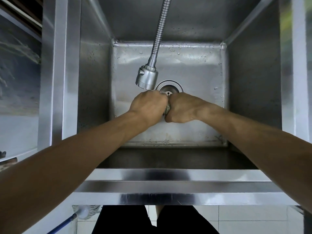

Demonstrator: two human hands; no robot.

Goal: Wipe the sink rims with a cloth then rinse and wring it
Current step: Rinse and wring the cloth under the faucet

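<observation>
The left hand (pixel 147 105) and right hand (pixel 181 108) are clenching fist against fist around the cloth (pixel 167 109), holding it over the drain (pixel 169 87) inside the sink (pixel 168 174), beneath the sprayer head (pixel 146 78). Only a grey-green, bunched sliver is showing between the knuckles. It is likely behaving as something soft, light and wet-slippery, so gripping both ends and twisting opposite ways seems best.

Above your view, the flexible metal hose (pixel 159 29) curves down to a spray head (pixel 146 78) hanging just beside the round drain (pixel 170 87). Down at the bottom you've got white floor tiles (pixel 249 218), a blue-handled tool (pixel 62 224) leaning lower left, and dark trousers (pixel 128 220).
</observation>
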